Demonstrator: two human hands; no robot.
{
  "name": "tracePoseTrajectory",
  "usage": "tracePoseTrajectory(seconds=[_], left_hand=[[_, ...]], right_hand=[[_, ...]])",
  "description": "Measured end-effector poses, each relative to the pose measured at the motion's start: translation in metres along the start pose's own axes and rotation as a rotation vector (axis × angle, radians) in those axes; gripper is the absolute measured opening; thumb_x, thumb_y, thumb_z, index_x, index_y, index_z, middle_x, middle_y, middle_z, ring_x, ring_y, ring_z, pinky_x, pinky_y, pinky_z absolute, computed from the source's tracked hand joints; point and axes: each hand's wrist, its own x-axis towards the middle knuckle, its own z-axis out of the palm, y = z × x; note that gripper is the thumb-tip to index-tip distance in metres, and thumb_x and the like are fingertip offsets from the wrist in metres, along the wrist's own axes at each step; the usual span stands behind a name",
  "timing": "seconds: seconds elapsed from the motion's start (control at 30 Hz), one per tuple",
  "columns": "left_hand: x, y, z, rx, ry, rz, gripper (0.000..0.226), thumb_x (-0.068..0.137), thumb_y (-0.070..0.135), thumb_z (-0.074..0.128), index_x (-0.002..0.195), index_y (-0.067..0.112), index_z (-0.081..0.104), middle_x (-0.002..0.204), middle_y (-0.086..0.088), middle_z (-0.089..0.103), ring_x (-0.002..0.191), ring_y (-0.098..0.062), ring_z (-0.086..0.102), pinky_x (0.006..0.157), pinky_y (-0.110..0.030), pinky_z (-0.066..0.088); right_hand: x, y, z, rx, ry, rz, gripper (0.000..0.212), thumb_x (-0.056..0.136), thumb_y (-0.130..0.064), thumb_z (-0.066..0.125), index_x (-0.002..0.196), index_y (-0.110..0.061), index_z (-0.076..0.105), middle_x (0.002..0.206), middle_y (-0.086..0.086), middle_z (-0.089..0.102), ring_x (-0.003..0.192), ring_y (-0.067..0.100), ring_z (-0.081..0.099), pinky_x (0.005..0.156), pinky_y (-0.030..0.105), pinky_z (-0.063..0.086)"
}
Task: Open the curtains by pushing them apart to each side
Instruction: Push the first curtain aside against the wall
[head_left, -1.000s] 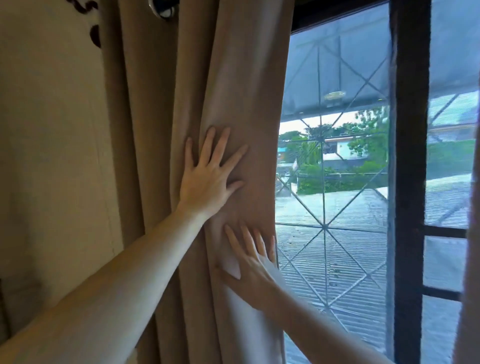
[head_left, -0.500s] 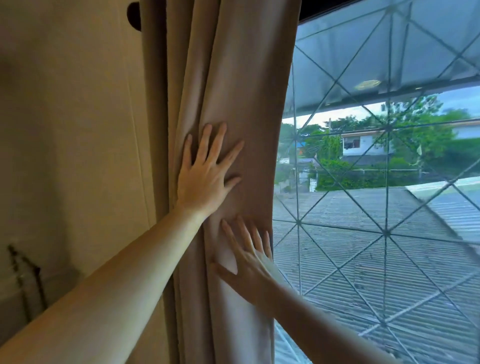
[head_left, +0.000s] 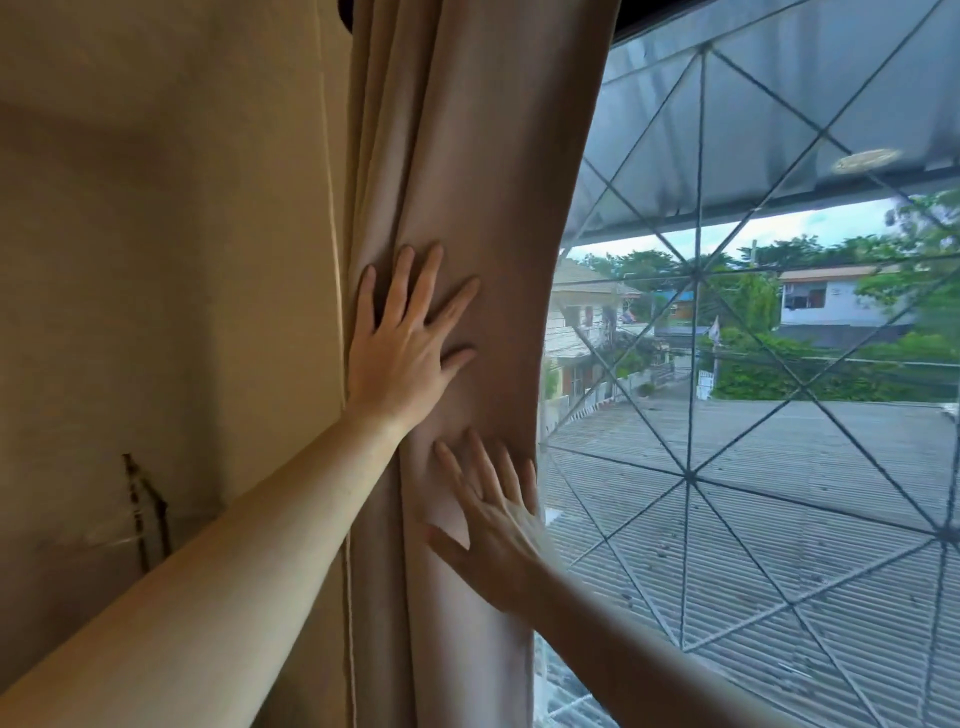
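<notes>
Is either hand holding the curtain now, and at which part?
Neither grips it. The left hand and the right hand lie flat, fingers spread, against the bunched curtain near its window-side edge.

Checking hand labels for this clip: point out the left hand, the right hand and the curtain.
left hand (head_left: 402, 345), head view, back of the hand.
right hand (head_left: 496, 530), head view, back of the hand.
curtain (head_left: 483, 171), head view, bunched fabric above the hands.

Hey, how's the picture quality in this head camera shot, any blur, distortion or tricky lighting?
Head view: wide-angle lens bows the curtain edge and window grille lines; daylight outside is bright while the wall sits dim and yellowish; the left hand is sharp, the right hand slightly motion-blurred; the right forearm looks dark against the window.
</notes>
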Motion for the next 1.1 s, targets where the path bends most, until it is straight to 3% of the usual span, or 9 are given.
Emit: tracePoseTrajectory(seconds=[0.2,0.4,0.57,0.73,0.9,1.1], left_hand=[[-0.007,-0.020,0.029,0.014,-0.013,-0.013,0.081,0.106,0.070,0.053,0.175,0.045,0.019,0.188,-0.006,0.003,0.174,-0.035,0.007,0.138,-0.064,0.007],[0.000,-0.044,0.052,0.003,-0.018,0.009,0.082,0.106,0.069,0.053,0.176,0.044,0.019,0.188,-0.006,0.002,0.174,-0.035,0.005,0.137,-0.064,0.006],[0.002,-0.066,0.072,-0.019,-0.006,0.028,0.082,0.107,0.069,0.053,0.176,0.043,0.018,0.188,-0.005,0.001,0.174,-0.035,0.005,0.138,-0.062,0.005],[0.001,-0.079,0.085,-0.050,0.018,0.050,0.079,0.109,0.068,0.050,0.176,0.042,0.018,0.188,-0.006,0.004,0.173,-0.035,0.008,0.138,-0.061,0.005],[-0.001,-0.084,0.088,-0.083,0.036,0.054,0.078,0.110,0.069,0.049,0.176,0.041,0.018,0.188,-0.006,0.004,0.173,-0.034,0.008,0.138,-0.060,0.006],[-0.004,-0.088,0.086,-0.126,0.034,0.069,0.078,0.109,0.068,0.049,0.176,0.040,0.019,0.188,-0.006,0.004,0.173,-0.035,0.008,0.138,-0.059,0.004]], right_hand=[[0.017,-0.008,0.023,0.032,-0.032,-0.008,0.086,0.098,-0.071,0.038,0.165,-0.048,-0.010,0.178,-0.004,-0.016,0.162,0.029,-0.014,0.129,0.058,-0.007],[0.050,-0.018,0.048,0.000,0.056,0.004,0.085,0.097,-0.070,0.043,0.168,-0.041,0.007,0.178,0.003,0.002,0.161,0.032,0.003,0.128,0.057,0.009],[0.074,-0.031,0.067,-0.014,0.068,0.071,0.085,0.098,-0.071,0.040,0.168,-0.042,0.001,0.178,0.000,-0.003,0.161,0.029,-0.006,0.126,0.056,-0.006],[0.084,-0.036,0.079,-0.022,0.061,0.117,0.086,0.098,-0.075,0.038,0.167,-0.045,-0.005,0.179,0.000,-0.009,0.162,0.028,-0.014,0.127,0.055,-0.008],[0.086,-0.045,0.081,-0.076,0.085,0.125,0.086,0.098,-0.076,0.038,0.168,-0.042,0.003,0.179,0.002,-0.002,0.163,0.029,-0.006,0.124,0.045,-0.020],[0.079,-0.052,0.077,-0.116,0.090,0.156,0.085,0.097,-0.075,0.040,0.168,-0.041,0.009,0.178,0.003,0.008,0.162,0.032,0.005,0.127,0.048,-0.015]])
